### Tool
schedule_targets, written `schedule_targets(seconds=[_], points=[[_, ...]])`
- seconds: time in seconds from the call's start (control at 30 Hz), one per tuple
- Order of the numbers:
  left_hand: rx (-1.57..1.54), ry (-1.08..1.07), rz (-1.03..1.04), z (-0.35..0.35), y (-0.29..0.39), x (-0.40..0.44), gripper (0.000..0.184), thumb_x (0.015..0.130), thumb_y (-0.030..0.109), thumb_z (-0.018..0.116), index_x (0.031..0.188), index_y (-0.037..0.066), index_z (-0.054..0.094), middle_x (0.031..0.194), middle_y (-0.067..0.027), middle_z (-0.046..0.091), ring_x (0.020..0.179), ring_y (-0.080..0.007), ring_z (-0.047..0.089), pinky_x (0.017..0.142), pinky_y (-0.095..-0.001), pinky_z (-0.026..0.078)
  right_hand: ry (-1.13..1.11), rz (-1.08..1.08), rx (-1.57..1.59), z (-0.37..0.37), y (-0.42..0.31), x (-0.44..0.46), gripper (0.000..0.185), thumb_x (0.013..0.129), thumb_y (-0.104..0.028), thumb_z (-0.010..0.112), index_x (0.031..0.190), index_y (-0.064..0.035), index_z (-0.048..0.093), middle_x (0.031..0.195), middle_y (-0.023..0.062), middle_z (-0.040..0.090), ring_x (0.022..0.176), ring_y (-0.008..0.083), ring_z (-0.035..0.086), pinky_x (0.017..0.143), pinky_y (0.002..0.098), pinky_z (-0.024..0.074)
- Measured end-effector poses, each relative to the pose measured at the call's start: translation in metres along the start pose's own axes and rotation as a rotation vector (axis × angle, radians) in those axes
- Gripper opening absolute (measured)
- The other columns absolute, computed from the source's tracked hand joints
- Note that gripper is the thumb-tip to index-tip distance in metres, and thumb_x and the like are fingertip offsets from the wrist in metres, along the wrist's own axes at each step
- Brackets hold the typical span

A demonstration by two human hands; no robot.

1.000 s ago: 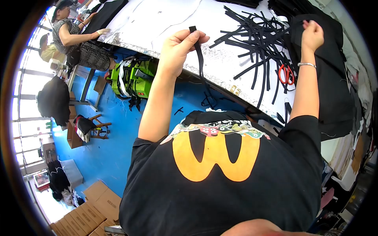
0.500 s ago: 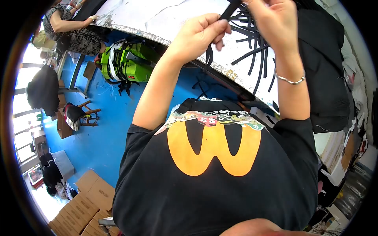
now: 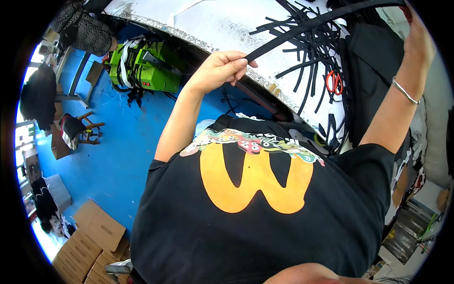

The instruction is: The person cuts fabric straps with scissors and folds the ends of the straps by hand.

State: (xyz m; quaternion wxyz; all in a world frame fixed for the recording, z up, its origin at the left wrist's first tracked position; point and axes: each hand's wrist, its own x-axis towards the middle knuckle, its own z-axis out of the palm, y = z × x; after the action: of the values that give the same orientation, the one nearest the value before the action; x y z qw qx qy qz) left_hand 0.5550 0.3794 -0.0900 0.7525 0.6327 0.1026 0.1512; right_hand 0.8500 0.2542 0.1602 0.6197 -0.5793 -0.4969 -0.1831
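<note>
A long black strap (image 3: pixel 321 21) stretches taut above the table between my two hands. My left hand (image 3: pixel 221 71) pinches its lower end near the table's front edge. At the upper right, my right hand (image 3: pixel 417 35) is raised beside the strap's other end, its fingers partly cut off by the view's dark rim. Below the strap, a loose pile of black strips (image 3: pixel 309 61) lies on the white table (image 3: pixel 222 23). Red-handled scissors (image 3: pixel 334 83) rest at the pile's right side.
Black fabric (image 3: pixel 373 80) is heaped right of the strips. A green machine (image 3: pixel 153 66) stands left of the table on the blue floor. Farther left are a wooden stool (image 3: pixel 90 130) and cardboard boxes (image 3: pixel 99 225). Part of another person's patterned clothing (image 3: pixel 92 35) shows at the upper left.
My hands have moved apart, my right hand going far to the right, and the strap is now drawn out between them. The strip pile and scissors are uncovered again.
</note>
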Motion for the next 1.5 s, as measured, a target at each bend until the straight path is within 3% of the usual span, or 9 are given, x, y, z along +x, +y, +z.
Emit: schedule_targets(seconds=[0.17,0.33,0.6,1.0,1.03,1.1,1.17,1.4,1.5], points=[[-0.112,0.242,0.006,-0.006,-0.008,-0.003,0.019,0.088,0.016,0.065,0.097,-0.001,0.069,0.069,-0.0051,0.066,0.048,-0.0028,0.048,0.045,-0.0166,0.04,-0.002,0.044,-0.037,-0.003,-0.022,-0.006,0.021,0.075,-0.01,0.06,0.066,0.0085,0.055,0.066,0.0129,0.053,0.059,0.0213,0.051,0.059,0.0315,0.0476],[-0.041,0.144,0.165,-0.005,-0.004,-0.009,0.02,0.092,0.009,0.056,0.106,-0.003,0.064,0.088,-0.0088,0.069,0.052,-0.0042,0.05,0.051,-0.0184,0.045,0.017,0.085,-0.131,-0.018,-0.026,-0.003,0.023,0.074,-0.013,0.062,0.075,0.0103,0.061,0.072,0.0173,0.059,0.065,0.0228,0.057,0.062,0.031,0.0495],[-0.056,0.347,0.222,-0.006,-0.003,-0.014,0.018,0.091,0.008,0.058,0.103,-0.004,0.064,0.082,-0.0139,0.068,0.046,-0.0064,0.049,0.045,-0.0199,0.045,0.065,0.05,-0.254,-0.043,-0.024,0.003,0.024,0.074,-0.013,0.063,0.077,0.01,0.062,0.072,0.0172,0.059,0.063,0.0229,0.057,0.06,0.0307,0.0496],[-0.018,0.254,0.272,-0.007,0.012,-0.013,0.014,0.093,0.008,0.055,0.102,-0.002,0.062,0.08,-0.0097,0.067,0.05,-0.0044,0.048,0.046,-0.0174,0.038,0.111,0.089,-0.314,-0.069,-0.022,0.005,0.025,0.076,-0.013,0.066,0.082,0.0116,0.063,0.074,0.0191,0.06,0.066,0.0244,0.058,0.063,0.0313,0.0503],[-0.017,0.252,0.27,-0.007,0.012,-0.012,0.014,0.093,0.008,0.055,0.102,-0.002,0.062,0.08,-0.0097,0.067,0.05,-0.0044,0.048,0.046,-0.0174,0.038,0.006,-0.189,-0.439,-0.077,-0.014,0.004,0.025,0.076,-0.012,0.066,0.082,0.0119,0.063,0.074,0.0196,0.06,0.066,0.0246,0.058,0.063,0.0314,0.0502],[0.326,0.296,0.329,-0.005,0.013,-0.011,0.014,0.092,0.01,0.057,0.098,-0.001,0.064,0.074,-0.0039,0.066,0.055,-0.0059,0.051,0.053,-0.0203,0.043,-0.102,-0.463,-0.561,-0.081,-0.012,0.004,0.025,0.075,-0.012,0.066,0.082,0.0121,0.063,0.074,0.02,0.06,0.066,0.0248,0.059,0.063,0.0314,0.0502],[0.378,0.302,0.349,-0.003,0.02,-0.012,0.014,0.091,0.01,0.058,0.096,-0.001,0.065,0.074,-0.0042,0.066,0.059,-0.007,0.054,0.057,-0.0208,0.044,0.118,0.106,-0.372,-0.075,-0.024,0.008,0.025,0.075,-0.011,0.066,0.083,0.0123,0.063,0.074,0.021,0.061,0.066,0.0255,0.059,0.062,0.0314,0.0502],[0.343,0.43,0.439,-0.002,0.02,-0.007,0.011,0.085,0.007,0.065,0.089,-0.002,0.069,0.073,-0.0064,0.068,0.071,-0.0111,0.064,0.065,-0.0219,0.049,0.167,0.095,-0.374,-0.086,-0.013,0.0,0.024,0.075,-0.011,0.065,0.079,0.0121,0.063,0.072,0.022,0.061,0.063,0.0265,0.059,0.059,0.0332,0.0507],[0.419,0.39,0.442,-0.004,0.026,-0.006,0.01,0.085,0.006,0.064,0.089,-0.002,0.069,0.072,-0.0057,0.068,0.07,-0.0108,0.064,0.064,-0.0224,0.049,0.105,0.223,-0.502,-0.112,0.0,-0.007,0.026,0.081,-0.012,0.061,0.093,0.0102,0.064,0.088,0.0221,0.063,0.077,0.0249,0.061,0.069,0.0307,0.0518]])
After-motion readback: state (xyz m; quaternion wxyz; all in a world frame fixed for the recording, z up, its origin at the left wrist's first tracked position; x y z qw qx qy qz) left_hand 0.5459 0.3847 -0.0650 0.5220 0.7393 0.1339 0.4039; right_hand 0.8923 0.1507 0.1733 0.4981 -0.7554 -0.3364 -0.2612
